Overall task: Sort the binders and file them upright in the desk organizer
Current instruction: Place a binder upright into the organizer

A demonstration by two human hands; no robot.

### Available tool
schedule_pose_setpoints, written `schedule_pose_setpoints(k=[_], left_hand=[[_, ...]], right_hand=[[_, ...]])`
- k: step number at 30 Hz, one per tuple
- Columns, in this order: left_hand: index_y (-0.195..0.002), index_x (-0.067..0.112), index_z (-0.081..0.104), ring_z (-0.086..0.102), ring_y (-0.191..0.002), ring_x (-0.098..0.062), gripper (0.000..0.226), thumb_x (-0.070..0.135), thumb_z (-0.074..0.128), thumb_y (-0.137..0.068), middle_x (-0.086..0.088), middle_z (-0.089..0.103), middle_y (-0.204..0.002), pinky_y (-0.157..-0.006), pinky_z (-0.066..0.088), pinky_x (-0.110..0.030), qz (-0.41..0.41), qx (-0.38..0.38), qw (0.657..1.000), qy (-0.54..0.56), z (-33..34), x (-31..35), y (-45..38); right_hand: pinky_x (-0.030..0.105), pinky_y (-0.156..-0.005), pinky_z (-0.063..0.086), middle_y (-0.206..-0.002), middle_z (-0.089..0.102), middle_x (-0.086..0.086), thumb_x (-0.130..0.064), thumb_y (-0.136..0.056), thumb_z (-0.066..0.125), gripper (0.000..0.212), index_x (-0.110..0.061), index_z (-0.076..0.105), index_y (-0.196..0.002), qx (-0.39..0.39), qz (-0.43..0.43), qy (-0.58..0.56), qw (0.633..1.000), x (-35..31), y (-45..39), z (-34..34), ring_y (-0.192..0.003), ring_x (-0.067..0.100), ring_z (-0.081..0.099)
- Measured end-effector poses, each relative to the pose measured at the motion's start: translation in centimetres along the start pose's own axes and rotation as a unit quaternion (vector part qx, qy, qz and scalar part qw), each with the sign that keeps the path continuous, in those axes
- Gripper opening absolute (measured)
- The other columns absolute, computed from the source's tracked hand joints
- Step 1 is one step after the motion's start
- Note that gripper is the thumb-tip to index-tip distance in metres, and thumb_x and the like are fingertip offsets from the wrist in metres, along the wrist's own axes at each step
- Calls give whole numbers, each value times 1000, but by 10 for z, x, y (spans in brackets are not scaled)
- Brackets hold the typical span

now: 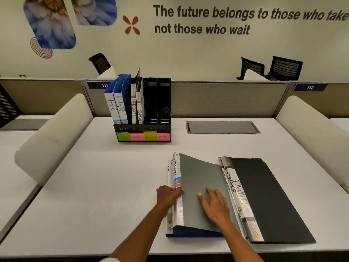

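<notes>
On the pale grey surface (94, 186) a stack of flat binders lies at about five o'clock from the black slotted desk organizer (143, 133), well apart from it; the top one, a grey plastic-covered binder (200, 178) with a white striped spine, has its spine edge raised off the stack, over a blue-edged binder (188, 234) beneath it; the left hand (168, 195) holds that raised spine edge at nine o'clock of the cover, its grip narrow with fingers curled round the spine; the right hand (215, 205) rests flat on the grey cover, fingers straight and spread, holding nothing; just beside the stack at three o'clock lie dark grey binders (268, 197) whose white spines read FINANCE, touching the grey cover's edge; the organizer stands at twelve o'clock on the surface, with green and pink sticky labels (143, 137) across its front lip; its two left compartments hold two blue binders marked HR (117, 104) and two white-spined binders marked SPORTS (136, 106), all upright and leaning slightly left; a grey recessed cable hatch (222, 127) sits at three o'clock of the organizer; white curved dividers (51, 137) flank the surface.
</notes>
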State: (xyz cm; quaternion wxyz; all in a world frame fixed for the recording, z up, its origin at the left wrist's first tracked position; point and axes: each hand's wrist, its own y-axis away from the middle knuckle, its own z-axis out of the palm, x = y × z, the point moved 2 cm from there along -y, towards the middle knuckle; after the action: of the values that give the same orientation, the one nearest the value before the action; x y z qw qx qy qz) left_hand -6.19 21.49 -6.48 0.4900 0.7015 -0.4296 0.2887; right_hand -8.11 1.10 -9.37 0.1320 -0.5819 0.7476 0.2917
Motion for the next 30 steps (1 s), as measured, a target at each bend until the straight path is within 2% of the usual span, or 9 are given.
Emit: schedule_pose_setpoints(k=[2,4,9,12,15,18,25,28,30], left_hand=[[-112,7,63,68,-92,-21,47,41,75,-80,-9,68,-103,-75,56,-31,1,-10,999,34,2,9,2],[-112,10,60,72,-82,-18,48,43,74,-81,-7,70,-99,-66,55,-24,-6,-29,998,57,5,19,2],[-106,13,60,72,-78,-18,45,49,70,-82,-6,70,-99,-62,56,-22,13,-28,999,30,5,40,-9],[-99,14,62,72,-70,-15,36,45,70,-83,-3,72,-91,-57,53,-19,51,-30,998,30,4,53,-20],[-92,16,64,71,-69,-16,27,41,69,-84,-4,72,-86,-60,54,-23,92,-24,995,28,-2,72,-34],[-89,18,65,70,-64,-14,22,39,69,-83,0,70,-81,-57,51,-21,137,-27,990,17,-10,92,-47],[-94,26,59,68,-71,-14,22,36,73,-80,6,66,-85,-59,52,-15,276,-2,960,55,-39,143,-67],[-97,30,55,65,-73,-8,26,39,73,-81,17,59,-84,-57,50,-8,343,34,937,55,-52,162,-72],[-99,29,53,64,-76,-8,29,40,73,-81,14,59,-85,-60,51,-9,374,61,924,54,-60,169,-78]], right_hand=[[57,-113,27,-159,21,2,-77,-86,30,71,-39,30,-146,6,4,-6,1000,-1,-3,-3,-145,32,21],[55,-112,30,-157,25,2,-77,-86,30,70,-39,32,-145,12,6,-22,1000,-4,-8,-6,-142,30,27],[42,-109,37,-146,46,4,-71,-88,38,68,-28,47,-140,24,-2,-99,995,-13,-29,-24,-131,24,45],[34,-99,40,-137,56,3,-64,-91,44,58,-25,56,-132,32,2,-138,990,-21,-43,-38,-123,22,52],[26,-88,40,-129,62,2,-60,-91,49,49,-27,61,-125,33,6,-172,985,-35,-61,-53,-113,18,57],[26,-88,42,-129,60,1,-59,-90,53,48,-26,60,-125,37,-6,-208,977,-59,-79,-69,-103,12,54],[34,-82,55,-120,60,-5,-71,-80,51,48,-39,56,-116,102,-72,-300,946,-152,-103,-116,-103,14,58],[42,-80,60,-122,61,-4,-71,-78,54,57,-33,56,-121,90,-111,-349,926,-197,-107,-131,-108,17,61],[41,-74,61,-122,64,-2,-71,-75,56,68,-27,57,-126,85,-134,-364,918,-227,-107,-139,-106,19,64]])
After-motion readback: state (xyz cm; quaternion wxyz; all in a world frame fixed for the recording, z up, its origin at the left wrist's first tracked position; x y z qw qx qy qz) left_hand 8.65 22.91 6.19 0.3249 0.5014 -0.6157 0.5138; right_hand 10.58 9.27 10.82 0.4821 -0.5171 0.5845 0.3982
